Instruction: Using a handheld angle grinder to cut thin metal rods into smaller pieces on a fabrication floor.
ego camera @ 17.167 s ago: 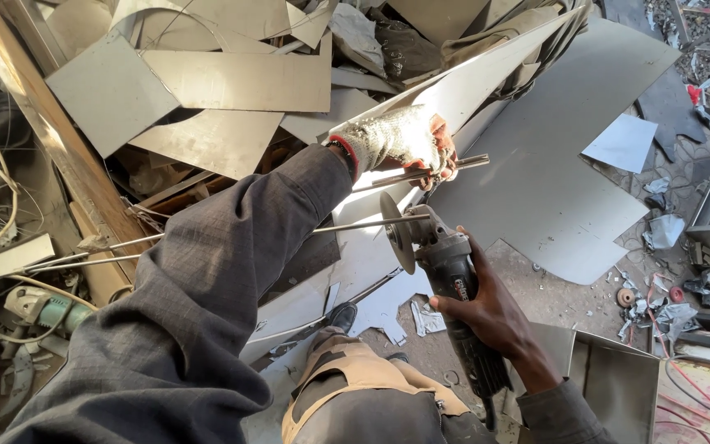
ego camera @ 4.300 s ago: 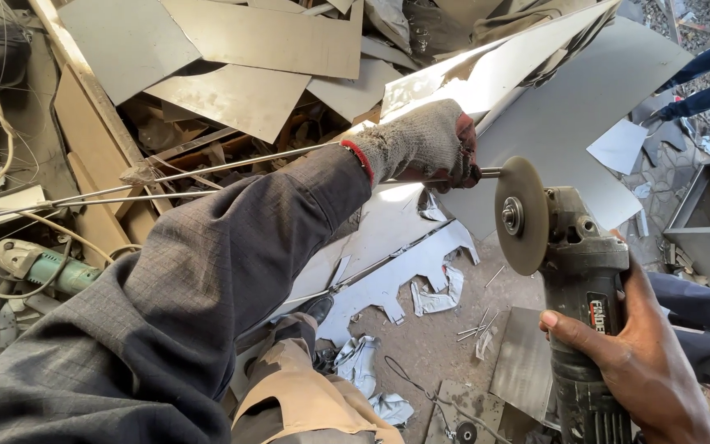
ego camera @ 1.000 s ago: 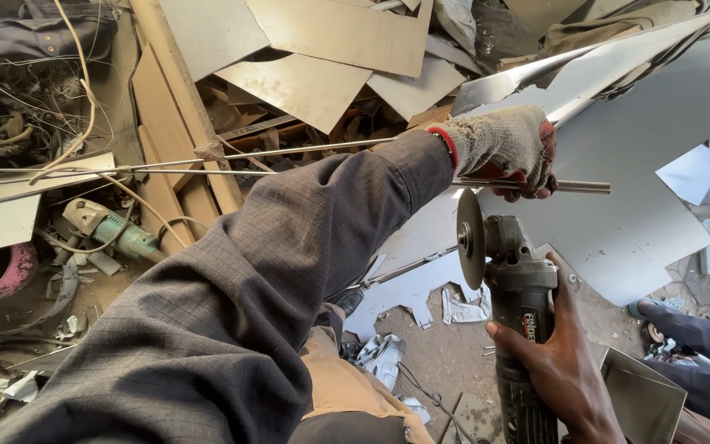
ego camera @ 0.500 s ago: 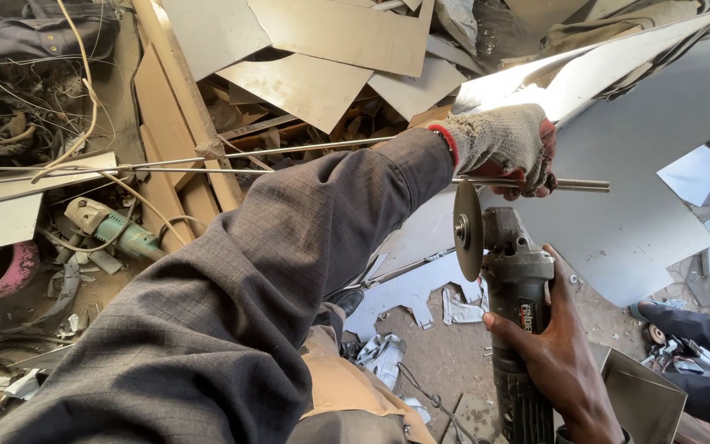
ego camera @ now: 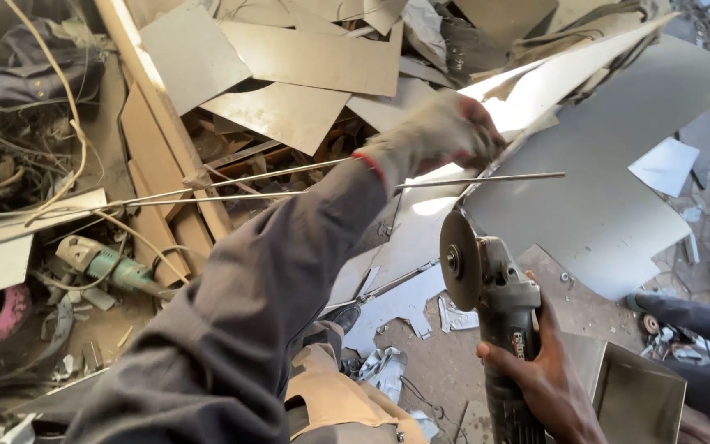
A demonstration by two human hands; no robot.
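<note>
While gloved left hand (ego camera: 441, 136) clamps thin rod (ego camera: 486, 178) over sheet metal (ego camera: 610, 189), right hand (ego camera: 540, 382) grips grinder (ego camera: 495, 304) w/ disc just below.

Grey-white knit glove with red cuff on left hand (ego camera: 441, 136), dark grey sleeve (ego camera: 265, 288) behind it. Black angle grinder (ego camera: 499, 316) with dull grey disc in bare right hand (ego camera: 540, 378). Silvery-grey metal sheet (ego camera: 610, 189) beyond hands; green-bodied drill (ego camera: 112, 267) far left of them.

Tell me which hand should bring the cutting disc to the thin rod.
Right, probably. The right hand already grips the angle grinder, its disc just below the thin metal rod. The gloved left hand is busy holding that rod.
</note>
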